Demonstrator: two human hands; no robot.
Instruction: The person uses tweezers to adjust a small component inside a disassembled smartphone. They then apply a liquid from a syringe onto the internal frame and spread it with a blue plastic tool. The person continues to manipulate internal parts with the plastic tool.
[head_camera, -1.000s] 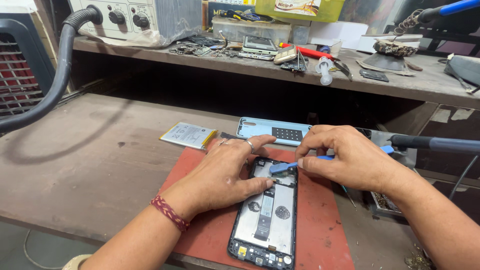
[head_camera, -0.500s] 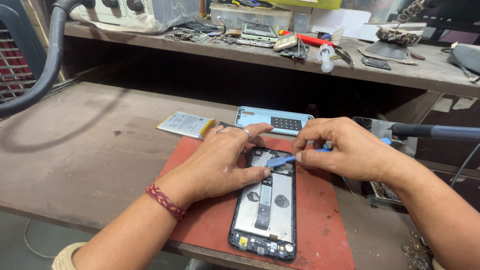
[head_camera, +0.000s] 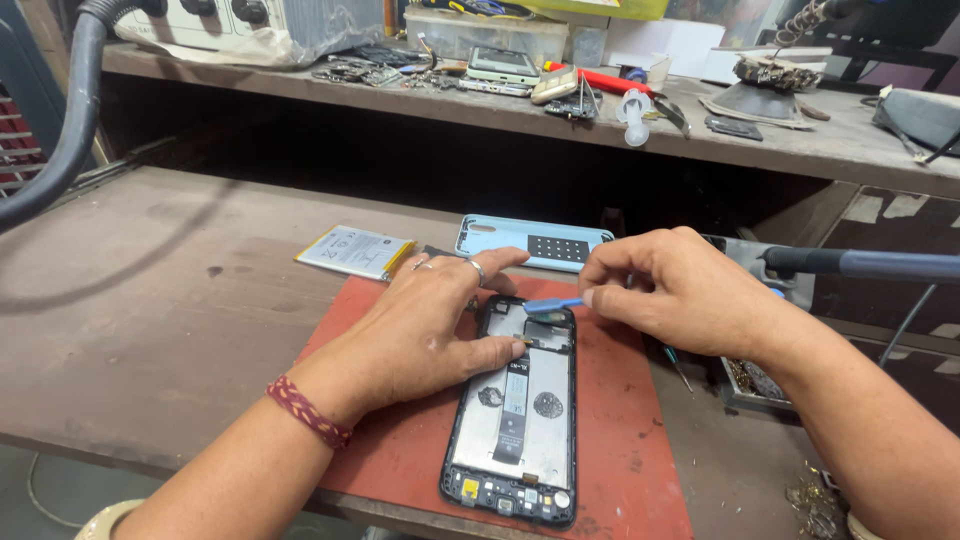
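Opened black smartphone with its back cover off (head_camera: 515, 410) lies lengthwise on a red rubber mat (head_camera: 620, 440) on the brown wooden worktop (head_camera: 150, 320). Left hand (head_camera: 425, 330) rests flat and open across the phone's upper left edge, fingertip pressing near the top; right hand (head_camera: 670, 290) pinches a thin blue plastic pry tool (head_camera: 552, 305), tip at the phone's top end. Light-blue phone back cover (head_camera: 530, 242) and flat silver battery (head_camera: 355, 252) sit just behind the mat.
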